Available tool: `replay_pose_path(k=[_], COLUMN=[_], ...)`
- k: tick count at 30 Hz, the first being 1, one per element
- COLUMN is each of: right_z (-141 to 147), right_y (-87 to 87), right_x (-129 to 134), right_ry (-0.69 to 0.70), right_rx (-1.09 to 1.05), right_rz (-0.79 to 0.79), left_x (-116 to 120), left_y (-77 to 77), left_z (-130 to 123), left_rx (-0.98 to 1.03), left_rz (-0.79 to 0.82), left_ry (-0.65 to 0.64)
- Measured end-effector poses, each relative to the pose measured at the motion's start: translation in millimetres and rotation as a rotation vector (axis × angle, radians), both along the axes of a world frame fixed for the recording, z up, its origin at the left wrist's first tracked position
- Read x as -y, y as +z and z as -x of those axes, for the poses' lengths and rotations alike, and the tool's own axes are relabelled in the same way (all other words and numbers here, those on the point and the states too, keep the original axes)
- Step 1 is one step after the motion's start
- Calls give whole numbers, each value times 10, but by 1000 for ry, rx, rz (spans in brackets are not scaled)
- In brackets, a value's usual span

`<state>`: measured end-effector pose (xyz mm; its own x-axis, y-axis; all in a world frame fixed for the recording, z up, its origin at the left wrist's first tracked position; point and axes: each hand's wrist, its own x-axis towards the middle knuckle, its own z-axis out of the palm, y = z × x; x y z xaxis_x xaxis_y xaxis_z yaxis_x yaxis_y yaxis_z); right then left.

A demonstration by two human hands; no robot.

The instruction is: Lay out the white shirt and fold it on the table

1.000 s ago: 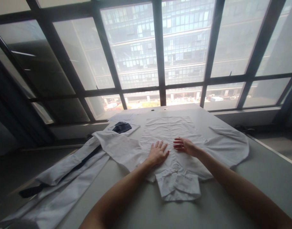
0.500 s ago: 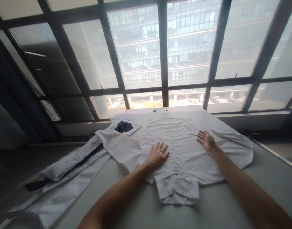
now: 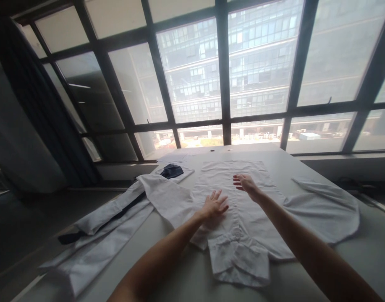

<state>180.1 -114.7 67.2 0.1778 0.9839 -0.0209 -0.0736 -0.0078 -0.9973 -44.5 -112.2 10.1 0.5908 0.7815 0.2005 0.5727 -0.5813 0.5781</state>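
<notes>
A white button-up shirt (image 3: 258,218) lies spread front side up, its collar (image 3: 238,260) toward me and its hem (image 3: 231,163) toward the window. One sleeve (image 3: 327,209) curves out to the right; the other (image 3: 167,197) reaches left. My left hand (image 3: 215,204) rests on the shirt just left of the button line, fingers spread and holding nothing. Over the middle of the shirt is my right hand (image 3: 246,185), its fingers stretched out to the left with nothing in them. Whether it touches the cloth I cannot tell.
More white cloth with dark strips (image 3: 110,226) lies along the table's left side, partly under the left sleeve. A dark folded piece (image 3: 171,171) sits behind it, near some papers (image 3: 173,157). The pale table (image 3: 167,268) runs back to large framed windows (image 3: 192,71).
My right hand has moved left from the shirt's right side to its middle. The left hand stays on the shirt. The whole view has shifted slightly.
</notes>
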Motion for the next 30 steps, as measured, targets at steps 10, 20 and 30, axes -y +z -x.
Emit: replay_pose_path(k=[10, 20, 30], right_z=[264, -191, -1305], right_y=[-522, -627, -639], right_x=[-331, -291, 34], right_ry=[-170, -181, -523], right_rx=[-486, -635, -582], right_rz=[109, 156, 15], left_x=[-558, -626, -600], left_y=[202, 5, 69], left_z=[-818, -788, -785], left_rx=[1263, 1487, 1449], left_rz=[1094, 1287, 1269], left_ry=[53, 139, 200])
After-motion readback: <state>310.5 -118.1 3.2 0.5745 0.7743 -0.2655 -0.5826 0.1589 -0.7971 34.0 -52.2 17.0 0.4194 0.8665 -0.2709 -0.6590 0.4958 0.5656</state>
